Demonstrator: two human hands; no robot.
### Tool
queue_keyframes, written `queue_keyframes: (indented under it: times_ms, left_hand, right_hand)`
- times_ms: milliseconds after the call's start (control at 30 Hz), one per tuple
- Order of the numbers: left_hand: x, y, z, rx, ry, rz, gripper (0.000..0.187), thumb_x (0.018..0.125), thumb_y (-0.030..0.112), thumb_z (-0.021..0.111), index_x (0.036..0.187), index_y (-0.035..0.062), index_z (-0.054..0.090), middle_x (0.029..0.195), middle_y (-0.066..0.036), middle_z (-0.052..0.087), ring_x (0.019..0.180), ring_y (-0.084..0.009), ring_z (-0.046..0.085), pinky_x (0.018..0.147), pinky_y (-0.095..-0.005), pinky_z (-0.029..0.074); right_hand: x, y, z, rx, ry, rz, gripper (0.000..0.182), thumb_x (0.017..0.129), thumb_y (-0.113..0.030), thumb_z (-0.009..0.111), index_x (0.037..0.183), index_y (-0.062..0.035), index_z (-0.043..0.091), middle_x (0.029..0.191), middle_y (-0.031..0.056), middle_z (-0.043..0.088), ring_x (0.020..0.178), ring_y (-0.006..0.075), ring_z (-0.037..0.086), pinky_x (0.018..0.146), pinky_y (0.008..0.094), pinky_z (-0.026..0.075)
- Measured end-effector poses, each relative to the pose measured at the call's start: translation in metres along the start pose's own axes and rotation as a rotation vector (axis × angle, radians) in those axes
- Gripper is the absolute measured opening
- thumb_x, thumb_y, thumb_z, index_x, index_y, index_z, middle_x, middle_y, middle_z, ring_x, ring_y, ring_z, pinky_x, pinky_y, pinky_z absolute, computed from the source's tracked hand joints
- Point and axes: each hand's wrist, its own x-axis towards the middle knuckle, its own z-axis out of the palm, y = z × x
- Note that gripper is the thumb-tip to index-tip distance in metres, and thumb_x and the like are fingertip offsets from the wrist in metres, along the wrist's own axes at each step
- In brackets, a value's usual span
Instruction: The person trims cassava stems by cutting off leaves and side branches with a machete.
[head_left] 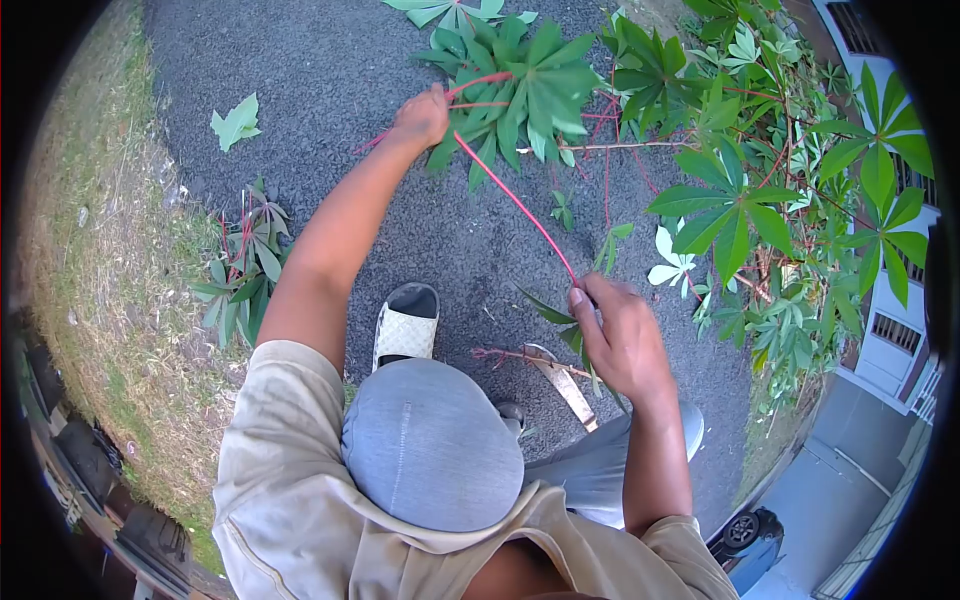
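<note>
My left hand [422,118] is closed around the red stalks of a bunch of cassava leaves [540,85], held out above the asphalt. A single long red leaf stalk [520,208] runs from beside that hand down to my right hand [622,335]. The right thumb and fingers pinch this stalk, and narrow green leaflets [548,308] stick out under them. Below the right hand, a worn curved blade [562,385] lies on the ground, with a cut reddish twig [525,355] across it. The blade's handle end is hidden by my leg.
Leafy cassava branches [735,205] spread along the right side. A smaller leaf pile [245,265] lies at the grass edge [130,240], and one loose leaf [236,123] on the asphalt. My sandalled foot [408,320] is near my knee. A parked car [745,550] stands at lower right.
</note>
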Motion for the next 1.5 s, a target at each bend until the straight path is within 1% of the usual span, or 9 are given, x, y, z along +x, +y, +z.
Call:
queue_keyframes:
  times_ms: [100, 400, 467, 667, 800, 967, 1167, 1267, 1500]
  left_hand:
    - [0.017, 0.02, -0.005, -0.139, 0.086, 0.023, 0.037, 0.104, 0.02, 0.046, 0.128, -0.0071, 0.053, 0.118, -0.035, 0.07, 0.116, -0.0518, 0.067, 0.1, -0.0585, 0.054]
    - [0.069, 0.045, 0.015, 0.086, 0.002, -0.256, 0.038, 0.1, 0.021, 0.053, 0.135, 0.0094, 0.061, 0.138, -0.02, 0.069, 0.132, -0.0391, 0.064, 0.113, -0.0569, 0.042]
    - [0.063, 0.044, 0.006, 0.221, -0.023, -0.085, 0.043, 0.102, 0.023, 0.05, 0.134, -0.0006, 0.065, 0.138, -0.022, 0.069, 0.128, -0.0383, 0.067, 0.109, -0.0531, 0.046]
    - [0.048, 0.032, -0.002, -0.267, -0.341, -0.099, 0.048, 0.094, 0.022, 0.06, 0.13, -0.0081, 0.068, 0.133, -0.034, 0.067, 0.125, -0.0428, 0.068, 0.107, -0.0485, 0.054]
    - [0.021, 0.045, 0.009, -0.11, -0.3, -0.026, 0.058, 0.092, 0.029, 0.072, 0.136, -0.0087, 0.06, 0.134, -0.034, 0.067, 0.128, -0.045, 0.065, 0.109, -0.0478, 0.052]
    - [-0.023, 0.075, -0.006, 0.212, -0.291, -0.057, 0.047, 0.095, 0.023, 0.063, 0.135, -0.0012, 0.063, 0.137, -0.019, 0.071, 0.129, -0.0369, 0.068, 0.106, -0.0563, 0.051]
    - [-0.033, 0.056, 0.021, 0.202, -0.126, -0.062, 0.044, 0.108, 0.025, 0.038, 0.123, 0.0001, 0.072, 0.133, -0.02, 0.073, 0.124, -0.0376, 0.07, 0.11, -0.0569, 0.047]
    - [-0.042, 0.059, 0.008, 0.271, -0.196, -0.015, 0.049, 0.111, 0.027, 0.033, 0.123, 0.0006, 0.072, 0.132, -0.02, 0.073, 0.12, -0.0376, 0.071, 0.11, -0.0564, 0.046]
    - [-0.059, 0.041, 0.036, 0.371, -0.019, -0.054, 0.035, 0.108, 0.023, 0.039, 0.124, 0.0014, 0.062, 0.12, -0.021, 0.074, 0.112, -0.0357, 0.075, 0.1, -0.0542, 0.054]
  right_hand:
    - [-0.003, 0.003, 0.003, -0.016, -0.033, 0.027, 0.017, 0.106, -0.017, 0.058, 0.102, -0.0003, 0.057, 0.085, 0.0275, 0.064, 0.087, 0.0529, 0.062, 0.089, 0.0566, 0.05]
    - [0.002, 0.0, 0.017, 0.004, -0.005, -0.052, 0.016, 0.105, -0.015, 0.058, 0.097, -0.0009, 0.057, 0.075, 0.024, 0.062, 0.08, 0.0493, 0.064, 0.086, 0.0546, 0.05]
    - [0.001, 0.002, 0.019, 0.022, -0.001, -0.05, 0.016, 0.104, -0.015, 0.059, 0.096, -0.0012, 0.056, 0.074, 0.0242, 0.06, 0.08, 0.0496, 0.063, 0.085, 0.0549, 0.05]
    - [-0.018, 0.012, 0.022, 0.047, -0.022, -0.018, 0.015, 0.104, -0.015, 0.059, 0.098, -0.0015, 0.057, 0.074, 0.0253, 0.06, 0.082, 0.0504, 0.063, 0.085, 0.0562, 0.05]
    - [-0.028, 0.02, 0.034, 0.039, -0.08, 0.01, 0.016, 0.105, -0.017, 0.058, 0.1, -0.0018, 0.058, 0.076, 0.0258, 0.062, 0.083, 0.0509, 0.064, 0.085, 0.0581, 0.05]
    - [-0.033, 0.016, 0.037, 0.023, -0.103, 0.023, 0.018, 0.105, -0.019, 0.057, 0.1, -0.0019, 0.058, 0.078, 0.0264, 0.064, 0.084, 0.0515, 0.064, 0.085, 0.0584, 0.05]
    - [-0.032, 0.01, 0.038, 0.045, -0.091, -0.029, 0.017, 0.105, -0.019, 0.057, 0.101, -0.0018, 0.059, 0.08, 0.0271, 0.065, 0.087, 0.0515, 0.065, 0.088, 0.058, 0.05]
    - [-0.037, 0.008, 0.041, 0.034, -0.082, -0.034, 0.017, 0.105, -0.019, 0.058, 0.102, -0.0018, 0.06, 0.081, 0.0271, 0.066, 0.088, 0.0511, 0.066, 0.09, 0.0575, 0.05]
    - [-0.043, 0.011, 0.041, 0.03, -0.114, -0.024, 0.017, 0.105, -0.019, 0.057, 0.104, -0.002, 0.06, 0.081, 0.0268, 0.067, 0.09, 0.0506, 0.067, 0.092, 0.0573, 0.051]
